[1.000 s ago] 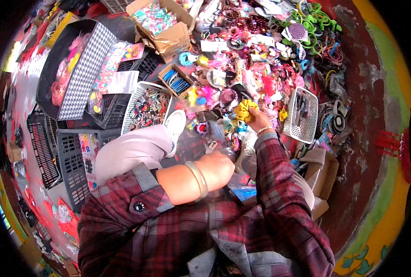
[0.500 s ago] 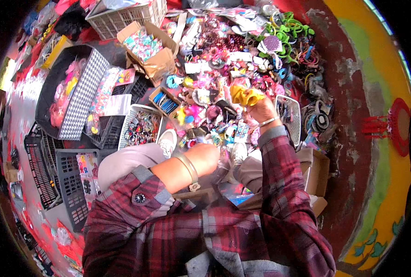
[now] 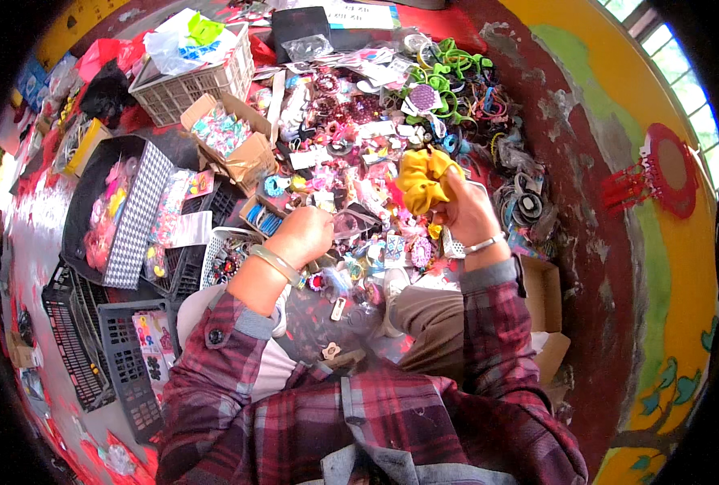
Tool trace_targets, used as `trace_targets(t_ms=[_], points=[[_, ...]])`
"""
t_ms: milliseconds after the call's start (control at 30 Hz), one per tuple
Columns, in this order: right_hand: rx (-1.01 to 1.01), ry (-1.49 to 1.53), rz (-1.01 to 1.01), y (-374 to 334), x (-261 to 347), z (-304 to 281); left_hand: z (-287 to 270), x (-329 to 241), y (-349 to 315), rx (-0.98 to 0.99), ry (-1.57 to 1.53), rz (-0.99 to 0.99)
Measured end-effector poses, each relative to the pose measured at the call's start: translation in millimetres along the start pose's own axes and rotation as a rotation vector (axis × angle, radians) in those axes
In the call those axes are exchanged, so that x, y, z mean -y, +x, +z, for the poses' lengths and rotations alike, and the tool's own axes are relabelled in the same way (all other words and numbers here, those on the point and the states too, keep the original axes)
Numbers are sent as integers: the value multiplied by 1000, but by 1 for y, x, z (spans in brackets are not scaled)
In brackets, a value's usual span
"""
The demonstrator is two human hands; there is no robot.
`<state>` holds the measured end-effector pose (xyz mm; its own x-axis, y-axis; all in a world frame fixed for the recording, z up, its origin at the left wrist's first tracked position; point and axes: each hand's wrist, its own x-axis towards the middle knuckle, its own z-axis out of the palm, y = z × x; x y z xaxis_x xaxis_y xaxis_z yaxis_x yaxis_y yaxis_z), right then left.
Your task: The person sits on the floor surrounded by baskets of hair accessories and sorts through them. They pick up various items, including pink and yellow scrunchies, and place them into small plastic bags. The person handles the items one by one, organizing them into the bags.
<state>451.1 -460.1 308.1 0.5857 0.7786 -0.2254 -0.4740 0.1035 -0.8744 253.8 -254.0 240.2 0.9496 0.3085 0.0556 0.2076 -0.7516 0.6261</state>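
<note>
R hand [image 3: 466,212]: part. closed, gripping yellow ruffled fabric scrunchie [image 3: 421,179], located fwd-L of palm, over multicoloured pile of small hair accessories [image 3: 372,171]. L hand [image 3: 306,232]: fingers curled; clear plastic packet [image 3: 355,225] adj. to R side; can't tell if gripped.

Yellow scrunchie [image 3: 422,183], ruffled, bunched, in right fingers [image 3: 458,192]

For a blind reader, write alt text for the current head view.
A person's right hand holds a yellow scrunchie over a colourful heap of hair accessories; the left hand is beside clear plastic. At left are a houndstooth-sided bin and an open cardboard box.
</note>
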Motion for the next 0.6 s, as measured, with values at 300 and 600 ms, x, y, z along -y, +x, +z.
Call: trace_targets(t_ms=[300,600], points=[[92,-378,-186,27,-12,-68,-20,-35,8,-72,-20,29],[-147,-1613,179,44,-40,-72,-31,-35,13,-60,-107,-35]])
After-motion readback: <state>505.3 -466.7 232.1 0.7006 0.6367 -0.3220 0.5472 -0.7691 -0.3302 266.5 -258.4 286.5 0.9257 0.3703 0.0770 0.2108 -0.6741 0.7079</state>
